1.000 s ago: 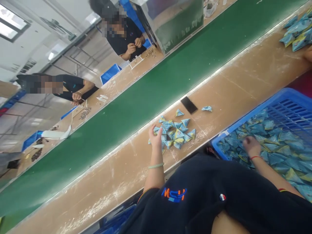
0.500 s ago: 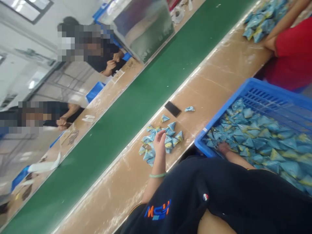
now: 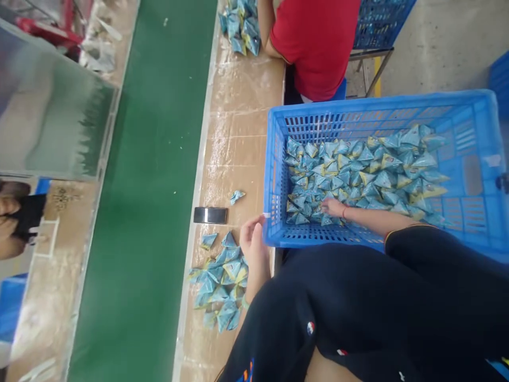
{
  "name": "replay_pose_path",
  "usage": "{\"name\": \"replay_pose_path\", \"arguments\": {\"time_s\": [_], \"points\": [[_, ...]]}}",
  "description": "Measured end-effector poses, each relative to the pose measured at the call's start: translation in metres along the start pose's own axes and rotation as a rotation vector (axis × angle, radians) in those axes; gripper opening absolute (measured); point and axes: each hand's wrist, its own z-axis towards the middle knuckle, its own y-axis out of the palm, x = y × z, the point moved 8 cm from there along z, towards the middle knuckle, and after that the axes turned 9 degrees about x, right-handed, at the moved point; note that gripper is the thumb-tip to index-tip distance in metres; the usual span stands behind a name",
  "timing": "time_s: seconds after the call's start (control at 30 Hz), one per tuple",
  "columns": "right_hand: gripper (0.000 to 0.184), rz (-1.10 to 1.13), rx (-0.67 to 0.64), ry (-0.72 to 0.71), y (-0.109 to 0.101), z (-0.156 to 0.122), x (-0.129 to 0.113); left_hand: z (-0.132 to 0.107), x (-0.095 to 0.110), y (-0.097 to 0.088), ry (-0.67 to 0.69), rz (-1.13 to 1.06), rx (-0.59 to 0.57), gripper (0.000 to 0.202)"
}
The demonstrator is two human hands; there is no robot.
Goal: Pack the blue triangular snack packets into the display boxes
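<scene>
— Where are we keeping our hands?

— We're holding our left hand (image 3: pixel 253 243) over the near edge of the brown table (image 3: pixel 238 122), at seven o'clock from the corner of the blue basket (image 3: pixel 274 159). Its fingertips are sitting just beside that corner. The fingers are curling loosely, about half open, and we're seeing nothing gripped in them.

— And the other one?

— Our right hand (image 3: pixel 333 207) is lying palm down inside the basket, toward its seven o'clock corner. It is resting on the triangular packets (image 3: pixel 369 170) that are filling the basket. We cannot tell whether it is closing on one, because the packets are hiding the fingertips.

— What is lying around the left hand?

— A loose pile (image 3: pixel 220 281) of the same blue-and-yellow packets is sitting on the table at seven o'clock from the hand, right against the wrist. A dark phone (image 3: pixel 210 215) is lying flat at ten o'clock, near the hand. A single packet (image 3: pixel 237 196) is lying at eleven o'clock, just beyond the phone.

— And farther out?

— The green belt (image 3: pixel 147 185) is running along the table's nine o'clock side. At twelve o'clock a person in a red shirt (image 3: pixel 318 42) is sitting at the same table. A heap of packets (image 3: pixel 240 24) is lying by that person's elbow, and a second blue basket (image 3: pixel 377 21) is standing behind them.
</scene>
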Motion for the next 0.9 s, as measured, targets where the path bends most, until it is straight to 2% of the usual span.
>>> {"name": "replay_pose_path", "arguments": {"time_s": [0.1,0.17,0.23,0.27,0.33,0.37,0.43,0.5,0.53,0.6,0.7,0.8,0.9], "points": [[0.034,0.164,0.017,0.015,-0.022,0.015,-0.011,-0.006,-0.014,0.049,-0.14,0.005,-0.247,0.044],[0.035,0.301,0.059,-0.06,-0.038,0.017,-0.035,-0.015,-0.025,0.077,-0.223,0.014,-0.368,0.069],[0.039,0.435,0.104,-0.199,-0.051,0.009,-0.071,-0.025,-0.034,0.099,-0.278,0.014,-0.452,0.09],[0.042,0.481,0.13,-0.273,-0.055,0.004,-0.088,-0.029,-0.037,0.107,-0.302,0.008,-0.481,0.093],[0.049,0.509,0.193,-0.4,-0.06,-0.006,-0.114,-0.032,-0.041,0.116,-0.35,-0.007,-0.5,0.087],[0.053,0.512,0.242,-0.429,-0.063,-0.007,-0.119,-0.03,-0.042,0.115,-0.372,-0.013,-0.482,0.082],[0.055,0.523,0.391,-0.398,-0.072,-0.001,-0.109,-0.016,-0.039,0.103,-0.376,-0.046,-0.362,0.076],[0.051,0.451,0.512,-0.248,-0.078,0.013,-0.077,0.001,-0.026,0.079,-0.303,-0.108,-0.198,0.072],[0.048,0.348,0.516,-0.154,-0.077,0.021,-0.057,0.007,-0.017,0.068,-0.244,-0.133,-0.146,0.07],[0.041,0.095,0.402,-0.018,-0.065,0.035,-0.021,0.012,0.005,0.051,-0.094,-0.136,-0.127,0.065],[0.026,-0.113,0.106,0.063,-0.028,0.033,0.018,0.003,0.034,0.037,0.134,-0.036,-0.169,0.059],[0.025,-0.178,-0.11,0.09,0.012,0.011,0.034,-0.005,0.051,0.028,0.278,0.084,-0.161,0.06],[0.03,-0.24,-0.183,0.094,0.034,-0.007,0.031,-0.003,0.06,0.018,0.344,0.186,-0.144,0.064]]}}
